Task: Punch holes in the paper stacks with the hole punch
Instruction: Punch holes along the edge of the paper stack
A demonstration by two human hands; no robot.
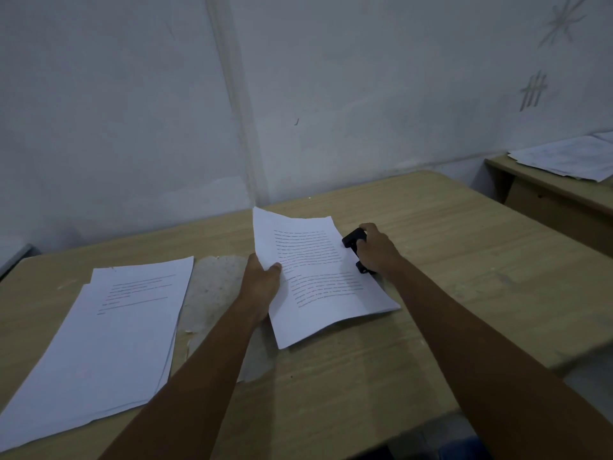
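Paper comes first: the thin printed stack (pixel 315 280) lies near the middle of the desk (pixel 447 247), its far left corner lifted and curling off the surface while its near edge rests flat. It looks light and floppy, only a few sheets thick, so it will likely sag or fan apart if held by one corner; a pinch along the edge, thumb on top and fingers beneath, should keep the sheets squared. The pages look smooth and may slide over one another, so the punched edge needs to stay flush.

At the stack's right edge sits the black hole punch (pixel 355 249), small, rigid and probably the heavier item, with the paper's margin meeting it; whether the edge is fully inside the slot cannot be told, since the hand covers that part.

The left hand (pixel 262 287) is closed in a pinch on the stack's left edge, thumb on the printed face. The right hand (pixel 376 252) is curled over the punch, fingers wrapped round its top, gripping it.

Well apart to the left lies a larger pile of sheets (pixel 109 343), flat on the desk. More papers (pixel 564 157) rest on a second desk at far right.
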